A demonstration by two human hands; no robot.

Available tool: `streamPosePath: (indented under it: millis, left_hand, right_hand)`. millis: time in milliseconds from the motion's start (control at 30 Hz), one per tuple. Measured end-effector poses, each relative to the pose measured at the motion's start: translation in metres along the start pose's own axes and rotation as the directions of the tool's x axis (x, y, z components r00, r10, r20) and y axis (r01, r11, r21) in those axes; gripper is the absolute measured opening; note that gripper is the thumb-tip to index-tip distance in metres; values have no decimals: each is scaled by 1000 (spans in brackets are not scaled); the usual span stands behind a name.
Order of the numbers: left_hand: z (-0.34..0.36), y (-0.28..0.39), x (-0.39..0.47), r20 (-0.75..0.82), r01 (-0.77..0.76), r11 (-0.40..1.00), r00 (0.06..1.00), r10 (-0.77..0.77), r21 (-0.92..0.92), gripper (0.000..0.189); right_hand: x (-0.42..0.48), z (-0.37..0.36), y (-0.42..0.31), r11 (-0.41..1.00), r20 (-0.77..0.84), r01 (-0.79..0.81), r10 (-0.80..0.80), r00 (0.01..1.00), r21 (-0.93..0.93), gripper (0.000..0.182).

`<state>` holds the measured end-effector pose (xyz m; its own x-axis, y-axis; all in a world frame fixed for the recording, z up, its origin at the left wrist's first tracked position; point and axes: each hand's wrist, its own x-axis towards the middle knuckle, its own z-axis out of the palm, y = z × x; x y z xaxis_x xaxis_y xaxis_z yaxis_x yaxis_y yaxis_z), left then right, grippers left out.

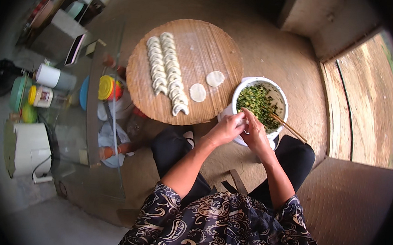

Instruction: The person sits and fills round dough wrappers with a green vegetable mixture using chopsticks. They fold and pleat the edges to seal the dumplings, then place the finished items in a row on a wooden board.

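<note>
Over the near rim of a white bucket (286, 103), my left hand (227, 126) and my right hand (256, 128) meet around a small pale piece of dough (243, 123), mostly hidden by the fingers. Chopped green filling (256, 99) lies in the bucket, and a pair of wooden chopsticks (293, 130) rests across its right side. To the left, a round wooden board (201, 47) bears two rows of folded dumplings (169, 64). Two flat dough wrappers, one nearer (197, 92) and one farther (215, 78), lie on the board's right part.
A glass-topped table (76, 131) stands at the left, with jars (43, 96) and a white appliance (32, 148) near it. A red tub with a yellow lid (106, 87) sits beside the board. A brown textured panel (351, 201) is at the lower right.
</note>
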<state>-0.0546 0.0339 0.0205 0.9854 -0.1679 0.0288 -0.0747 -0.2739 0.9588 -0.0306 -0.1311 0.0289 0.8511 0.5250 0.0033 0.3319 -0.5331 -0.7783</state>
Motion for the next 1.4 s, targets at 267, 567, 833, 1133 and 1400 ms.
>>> streamPosePath:
  millis: [267, 567, 833, 1133, 1400]
  left_hand:
    - [-5, -20, -18, -272, -36, 946, 954, 129, 323, 39]
    - [-58, -23, -19, -722, 68, 948, 666, 189, 310, 51]
    - [-98, 6, -21, -852, -126, 940, 395, 342, 318, 34]
    - [-110, -1, -16, -878, -188, 956, 384, 285, 227, 33]
    - [-108, -2, -13, -881, -175, 967, 406, 243, 187, 31]
  right_hand:
    - [40, 49, -17, 993, -188, -117, 114, 976, -8, 32]
    - [113, 114, -37, 899, -151, -48, 126, 980, 435, 35]
    - [154, 230, -76, 839, -101, 522, -512, 853, 155, 19]
    - [164, 240, -102, 812, 35, 506, -519, 854, -291, 17]
    - [179, 247, -84, 809, 46, 478, -494, 868, -343, 23]
